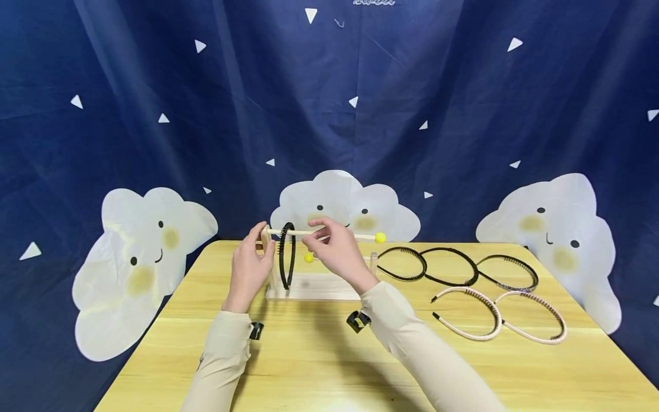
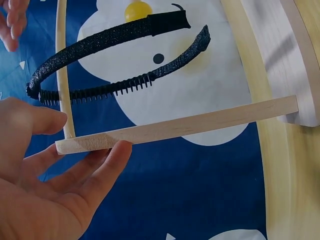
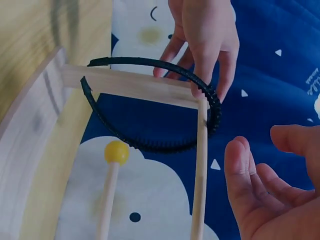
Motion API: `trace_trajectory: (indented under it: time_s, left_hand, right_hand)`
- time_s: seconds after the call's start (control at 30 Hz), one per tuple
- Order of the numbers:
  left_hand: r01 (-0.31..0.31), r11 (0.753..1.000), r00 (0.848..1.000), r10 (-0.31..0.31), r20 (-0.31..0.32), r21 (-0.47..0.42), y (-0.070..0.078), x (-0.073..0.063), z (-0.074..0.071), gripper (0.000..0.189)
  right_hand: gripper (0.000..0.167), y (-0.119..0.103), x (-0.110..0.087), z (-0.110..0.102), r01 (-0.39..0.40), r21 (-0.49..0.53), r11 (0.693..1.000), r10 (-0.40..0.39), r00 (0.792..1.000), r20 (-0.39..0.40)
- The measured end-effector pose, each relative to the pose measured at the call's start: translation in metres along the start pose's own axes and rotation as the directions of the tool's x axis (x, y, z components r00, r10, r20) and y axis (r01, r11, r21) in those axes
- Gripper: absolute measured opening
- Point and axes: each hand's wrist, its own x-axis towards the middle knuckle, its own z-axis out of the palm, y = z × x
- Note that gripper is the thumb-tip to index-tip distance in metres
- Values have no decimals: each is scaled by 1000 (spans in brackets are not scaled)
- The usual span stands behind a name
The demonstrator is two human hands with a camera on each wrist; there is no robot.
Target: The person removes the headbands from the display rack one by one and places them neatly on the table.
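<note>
A black headband (image 1: 286, 256) with comb teeth hangs on the upper rod (image 1: 350, 235) of a wooden stand (image 1: 314, 289), close to the left post. The rod ends in a yellow ball (image 1: 380, 237). My left hand (image 1: 249, 269) grips the top of that post (image 2: 175, 127), thumb on one side and fingertips (image 2: 120, 150) on the other. Just beside the rod is my right hand (image 1: 337, 252), its fingers loosely bent and apart from the headband. Between its thumb and fingers (image 3: 237, 157) nothing shows. A second yellow ball (image 3: 116, 151) tops a lower rod.
Three dark headbands (image 1: 450, 266) lie in a row on the table (image 1: 309, 355) to the right of the stand. Two pale pink headbands (image 1: 496, 320) lie nearer the front. Behind the table hangs a blue curtain (image 1: 329, 103) with white clouds.
</note>
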Motion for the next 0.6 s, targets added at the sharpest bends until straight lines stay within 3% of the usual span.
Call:
trace_trajectory:
  time_s: [0.17, 0.3, 0.43, 0.6]
  left_hand:
    - [-8, 1000, 1000, 8, -3, 4, -1, 0, 0, 47]
    - [-6, 1000, 1000, 6, -19, 10, -2, 0, -1, 47]
    - [-10, 1000, 1000, 10, -10, 4, -1, 0, -1, 47]
    - [-20, 1000, 1000, 20, -4, 1, 0, 0, 1, 46]
  right_hand:
    - [34, -7, 13, 14, 31, -40, 999, -32, 999, -7]
    - [35, -14, 24, 26, 52, -161, 986, -55, 998, -13]
    - [36, -18, 31, 33, 31, -274, 961, -40, 999, -26]
    - [38, -16, 37, 39, 9, -324, 946, -23, 999, -42]
